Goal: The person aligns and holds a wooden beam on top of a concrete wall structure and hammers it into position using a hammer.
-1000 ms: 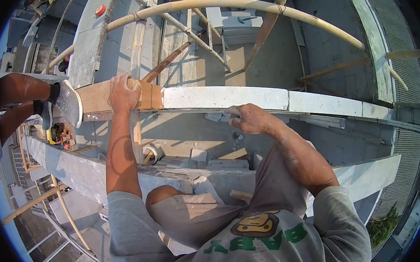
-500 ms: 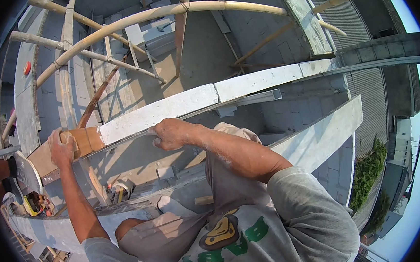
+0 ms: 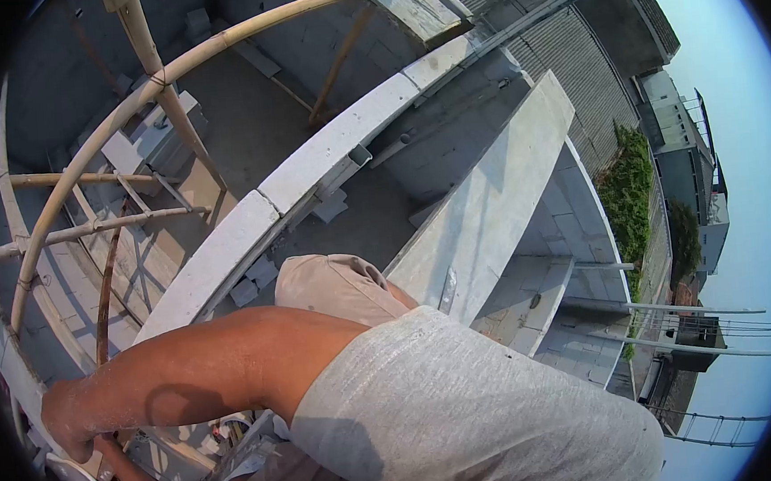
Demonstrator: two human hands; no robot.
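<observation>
At the far left edge of the head view is my right hand (image 3: 69, 422), seen from its back at the end of my outstretched right arm; its fingers are hidden. My left forearm shows below it, running up toward the same spot, and my left hand is hidden behind my right hand and wrist. The white block wall top (image 3: 300, 168) curves from behind my right forearm up to the upper right. A gap line divides two of its blocks. The wooden piece cannot be seen.
Bamboo poles (image 3: 93, 154) cross at the upper left above a floor with stacked white blocks (image 3: 159, 140). A long grey plank (image 3: 498, 188) slants at the centre right. A shoe (image 3: 79, 479) is at the lower left. Rooftops and green plants (image 3: 626, 197) lie to the right.
The view has swung right and tilted. My right hand has moved left along the wall from the white blocks to where my left hand was. My left hand has gone out of sight.
</observation>
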